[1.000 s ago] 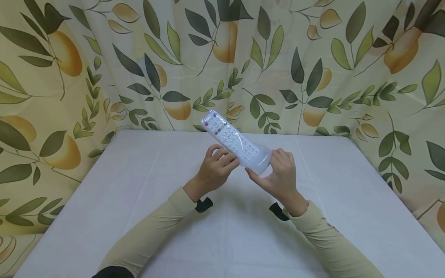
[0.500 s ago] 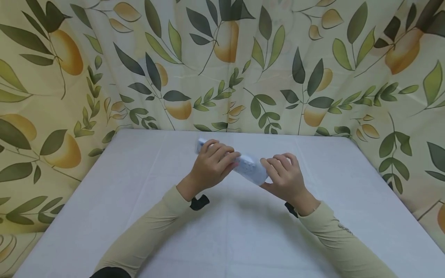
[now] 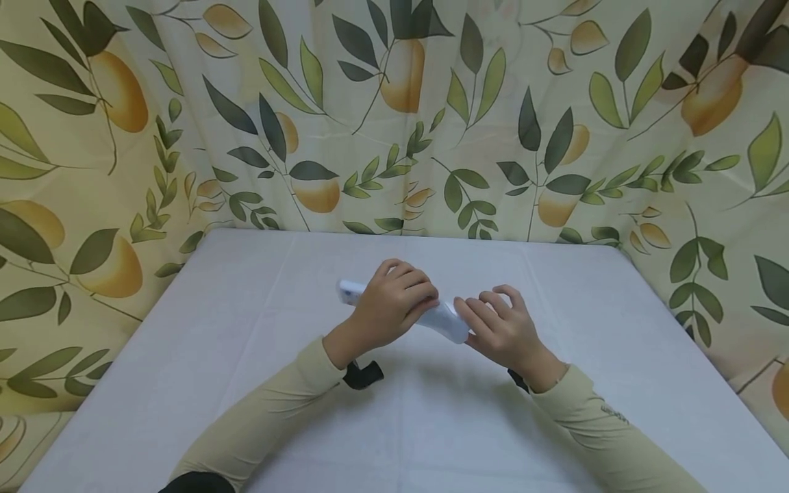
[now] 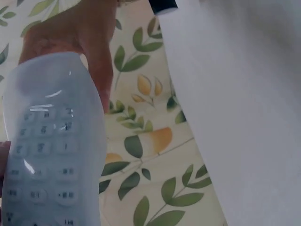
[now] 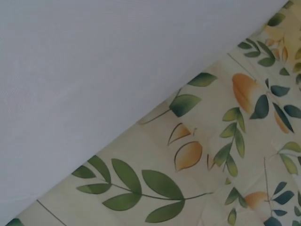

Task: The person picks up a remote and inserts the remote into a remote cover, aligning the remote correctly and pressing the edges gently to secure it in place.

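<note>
A white remote control [image 3: 351, 292] in a clear, soft cover [image 3: 448, 325] is held above the table. My left hand [image 3: 394, 301] grips it around the middle, hiding most of its keys in the head view. At the cover's right end, my right hand [image 3: 505, 332] pinches the edge, index finger above and thumb low. The left wrist view gives a close look at the keypad [image 4: 44, 146] under the glossy cover, whose rounded end bulges beyond the keys. Behind that end is the right hand [image 4: 70, 33]. No hand appears in the right wrist view.
A white cloth covers the table [image 3: 259, 383]. Behind it hangs a curtain [image 3: 481, 137] printed with leaves and yellow fruit, which runs along the left and right sides too. Black wrist straps [image 3: 364, 375] show below the sleeves.
The remote control has come down and tipped flatter, so its keys are now mostly hidden. My left hand has shifted over its middle; my right hand has moved slightly right and down.
</note>
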`<action>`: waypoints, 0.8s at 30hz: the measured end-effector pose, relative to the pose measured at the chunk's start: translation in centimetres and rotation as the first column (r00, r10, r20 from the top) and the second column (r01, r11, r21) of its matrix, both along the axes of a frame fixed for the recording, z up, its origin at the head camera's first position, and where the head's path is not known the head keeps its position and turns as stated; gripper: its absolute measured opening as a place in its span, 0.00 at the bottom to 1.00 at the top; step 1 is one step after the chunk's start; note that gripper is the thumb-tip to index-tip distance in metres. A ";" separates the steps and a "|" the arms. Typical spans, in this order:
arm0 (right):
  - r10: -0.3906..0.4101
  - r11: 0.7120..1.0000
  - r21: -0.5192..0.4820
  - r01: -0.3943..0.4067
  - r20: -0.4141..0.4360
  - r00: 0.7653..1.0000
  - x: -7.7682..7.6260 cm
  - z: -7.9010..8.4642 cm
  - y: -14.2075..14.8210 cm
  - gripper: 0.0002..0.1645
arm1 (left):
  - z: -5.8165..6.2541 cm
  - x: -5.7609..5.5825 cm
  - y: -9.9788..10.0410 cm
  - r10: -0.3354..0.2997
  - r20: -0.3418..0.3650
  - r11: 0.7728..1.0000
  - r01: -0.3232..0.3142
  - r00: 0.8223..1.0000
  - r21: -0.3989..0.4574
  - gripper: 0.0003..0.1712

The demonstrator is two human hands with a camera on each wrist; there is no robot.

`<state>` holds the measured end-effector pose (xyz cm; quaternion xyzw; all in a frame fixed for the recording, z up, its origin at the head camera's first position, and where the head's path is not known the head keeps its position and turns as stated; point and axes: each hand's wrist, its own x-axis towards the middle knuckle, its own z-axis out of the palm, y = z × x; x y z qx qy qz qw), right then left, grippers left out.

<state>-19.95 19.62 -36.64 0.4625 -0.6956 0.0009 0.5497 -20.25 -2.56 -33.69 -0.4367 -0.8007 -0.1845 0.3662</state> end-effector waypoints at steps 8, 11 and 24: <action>0.072 0.997 0.023 -0.077 0.154 0.985 0.1 0.1 -0.1 0.23 | 0.2 0.8 0.7 0.014 -0.091 1.000 -0.012 0.996 0.018 0.03; 0.081 0.996 0.028 -0.089 0.210 0.974 0.2 0.1 -0.1 0.24 | -0.1 1.0 1.0 0.029 -0.143 1.000 -0.027 0.989 0.016 0.04; 0.036 0.999 0.019 -0.037 0.053 0.998 -0.1 0.7 0.1 0.20 | 0.5 0.4 0.2 0.031 -0.066 0.997 -0.036 0.997 -0.073 0.10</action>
